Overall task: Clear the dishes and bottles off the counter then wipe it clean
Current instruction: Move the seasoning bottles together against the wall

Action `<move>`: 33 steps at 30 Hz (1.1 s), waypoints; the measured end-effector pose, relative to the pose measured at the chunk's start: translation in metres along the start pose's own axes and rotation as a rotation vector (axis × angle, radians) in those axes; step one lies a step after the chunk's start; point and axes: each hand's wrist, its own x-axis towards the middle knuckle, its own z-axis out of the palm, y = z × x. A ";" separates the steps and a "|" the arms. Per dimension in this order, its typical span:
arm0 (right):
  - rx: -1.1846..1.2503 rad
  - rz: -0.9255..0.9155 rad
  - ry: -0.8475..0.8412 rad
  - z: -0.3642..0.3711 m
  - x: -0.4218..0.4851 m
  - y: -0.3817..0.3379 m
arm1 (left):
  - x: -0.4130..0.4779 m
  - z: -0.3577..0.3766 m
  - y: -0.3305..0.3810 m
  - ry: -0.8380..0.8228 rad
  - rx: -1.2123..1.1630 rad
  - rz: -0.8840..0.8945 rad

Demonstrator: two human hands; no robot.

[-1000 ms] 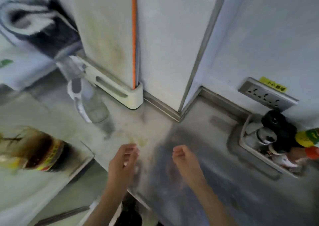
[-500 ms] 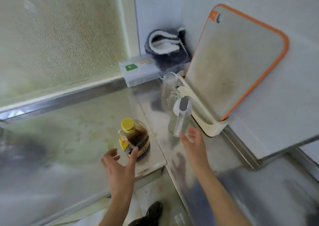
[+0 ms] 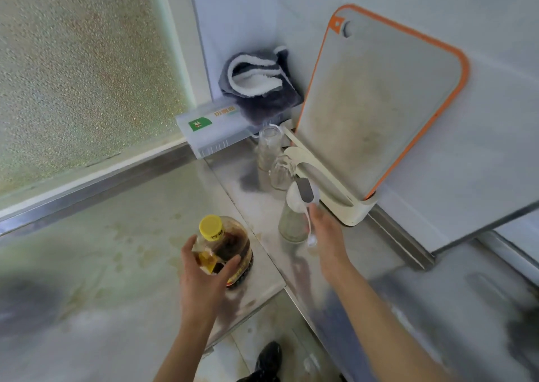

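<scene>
Change logged against 0.5 s earlier: the left hand [image 3: 204, 276], then spread open just short of the sauce bottle [image 3: 224, 247], was now wrapped round it, thumb on the near side and fingers curled over the label. The bottle, dark with a yellow cap, was placed at the front edge of the counter [image 3: 131, 236], by the inner corner where its 2 runs met. Whether its base had been raised off the steel could not be told.

The right hand [image 3: 326, 236], earlier held just below the clear dispenser bottle [image 3: 291, 221], had been brought up against that bottle's right side, fingertips at the white strip under the grey-topped head. Only the back of the hand was shown, so whether a grip had been closed could not be told. The dispenser was found upright on the right run of the counter, just beside the cream stand [image 3: 335, 206] of the orange-rimmed cutting board [image 3: 379, 99].

1 s earlier both hands had been seen bare over the steel, nothing held.

Meaning for the task, as a judgement: clearing was just begun, with 1 bottle secured and a 2nd being taken. 2 clear glasses [image 3: 268, 148] were left behind the dispenser toward the back corner, next to a box with a green label [image 3: 215, 131]. A grey and white cloth [image 3: 256, 81] was noted on that box, not yet used. Stains were visible on the left run, so wiping was still to be done.
</scene>
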 end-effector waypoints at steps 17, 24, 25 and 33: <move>0.216 0.090 0.555 -0.161 -0.133 0.042 | -0.071 0.091 0.085 -0.467 -0.068 0.273; 0.372 -0.017 0.812 -0.251 -0.227 0.089 | -0.183 0.151 0.088 -0.818 -0.165 0.324; 0.397 -0.016 0.853 -0.264 -0.242 0.098 | -0.203 0.158 0.087 -0.848 -0.166 0.336; 0.498 -0.083 1.024 -0.365 -0.341 0.160 | -0.366 0.221 0.060 -0.936 -0.170 0.386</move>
